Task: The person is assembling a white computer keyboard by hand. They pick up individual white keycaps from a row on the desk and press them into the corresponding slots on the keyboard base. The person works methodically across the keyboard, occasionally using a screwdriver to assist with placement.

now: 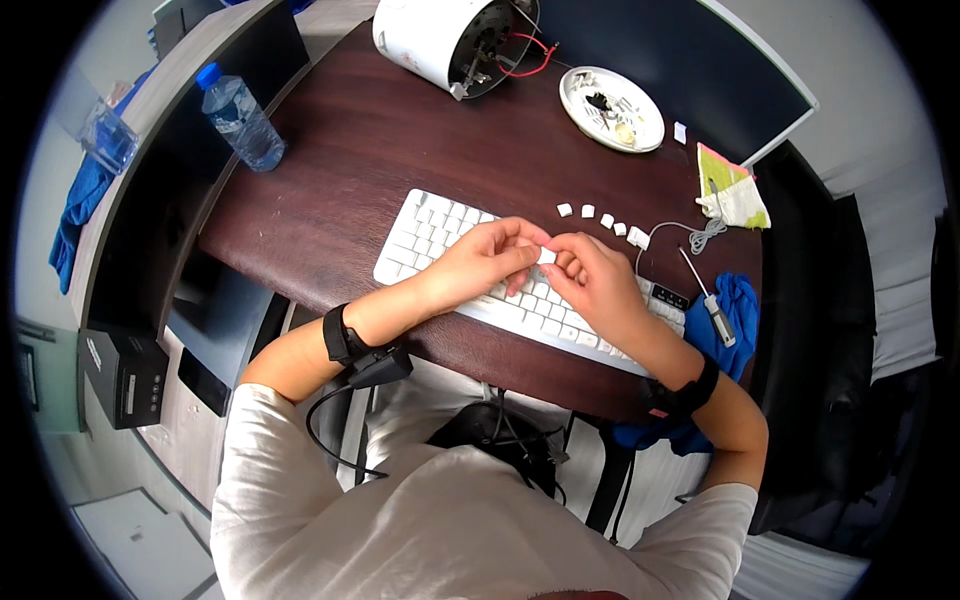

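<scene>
White keycap [547, 256] pinched between their curled fingers, the left hand [483, 262] and right hand [600, 282] meet mid-frame over a white keyboard [548, 318]. Loose keycaps [588, 211] lie on the brown counter [330, 215], right of centre.

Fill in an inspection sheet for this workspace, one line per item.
Surface: dark reddish-brown desktop.
Work items: white keyboard; five loose white keycaps in a row beyond it; one held keycap.
Clutter: blue-capped clear bottle, white plate holding scraps, screwdriver, blue cloth, open white cylindrical housing.
Hands: left hand and right hand meet over the keyboard, fingertips on the held keycap.
Cables: grey cable, bundled; red wire at the housing's open end.
Surroundings: black partition panel behind; black box at left.
</scene>
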### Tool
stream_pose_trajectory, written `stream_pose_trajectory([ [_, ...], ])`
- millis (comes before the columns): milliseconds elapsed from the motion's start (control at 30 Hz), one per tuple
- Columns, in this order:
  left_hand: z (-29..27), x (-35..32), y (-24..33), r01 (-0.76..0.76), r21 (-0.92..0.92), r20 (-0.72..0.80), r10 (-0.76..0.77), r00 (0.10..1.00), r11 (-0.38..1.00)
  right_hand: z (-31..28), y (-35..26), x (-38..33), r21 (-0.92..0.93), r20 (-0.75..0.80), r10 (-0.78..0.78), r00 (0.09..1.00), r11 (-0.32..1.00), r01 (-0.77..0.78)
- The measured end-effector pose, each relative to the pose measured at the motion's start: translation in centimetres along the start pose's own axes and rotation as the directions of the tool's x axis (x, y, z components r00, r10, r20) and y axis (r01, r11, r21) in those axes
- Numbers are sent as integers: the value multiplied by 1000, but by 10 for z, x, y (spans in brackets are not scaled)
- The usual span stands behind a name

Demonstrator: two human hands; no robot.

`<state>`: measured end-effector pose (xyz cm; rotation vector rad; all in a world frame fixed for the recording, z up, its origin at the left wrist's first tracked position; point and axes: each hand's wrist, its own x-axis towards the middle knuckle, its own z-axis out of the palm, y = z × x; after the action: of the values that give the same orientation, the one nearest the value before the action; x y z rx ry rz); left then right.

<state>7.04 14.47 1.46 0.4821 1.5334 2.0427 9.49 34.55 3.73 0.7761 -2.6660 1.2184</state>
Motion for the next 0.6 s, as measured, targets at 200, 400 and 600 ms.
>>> stream_pose_trajectory([
  [200, -13, -1, 6, 71, 72, 63, -76, 995, 995, 13, 1, -1, -80, -102, 23, 995, 996, -31],
  [400, -20, 1, 8, 92, 275, 39, -107, 993, 957, 0, -6, 10, -67, 82, -45, 996, 996, 51],
  [600, -21, 1, 10, 135, 241, 59, -154, 986, 961, -1, -2, 9, -7, 137, -64, 989, 998, 65],
])
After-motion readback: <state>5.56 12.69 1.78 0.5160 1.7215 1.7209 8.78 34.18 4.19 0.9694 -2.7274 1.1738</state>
